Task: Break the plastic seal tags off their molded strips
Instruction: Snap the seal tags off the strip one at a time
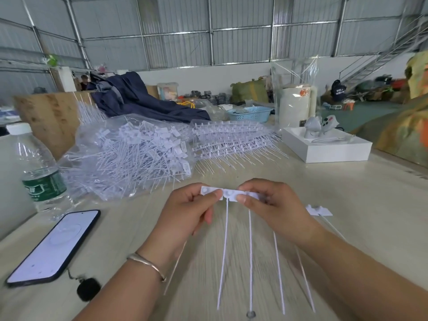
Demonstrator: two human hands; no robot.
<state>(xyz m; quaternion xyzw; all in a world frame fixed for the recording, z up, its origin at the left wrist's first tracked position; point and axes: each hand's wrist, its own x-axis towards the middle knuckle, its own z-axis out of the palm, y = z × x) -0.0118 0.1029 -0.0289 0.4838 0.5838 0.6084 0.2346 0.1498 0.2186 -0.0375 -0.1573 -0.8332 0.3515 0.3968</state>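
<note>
Pinching a white molded strip of seal tags (228, 193) between thumb and curled fingers, the left hand (190, 212) is gripping the strip's left end while the right hand (268, 209) is gripping the part to the right, the two thumbs lying close together on either side of a round-faced tag head. The strip is being held just above the pale wooden table (347, 205), in front of the person, with its thin white tails (224, 251) hanging down and toward the camera; motion blur is softening them. A metal bangle (148, 262) is circling the left wrist. A separate piece of tags (320, 210) is lying on the table just right of the right hand. Farther out, a clear bag of loose seal tags (129, 154) and a stack of unbroken strips (231, 140) are sitting beyond the hands. A smartphone (53, 246), a small black clip microphone (89, 289) and a water bottle (37, 172) are lying to the left, and a white box (328, 147) is standing at the right rear.
</note>
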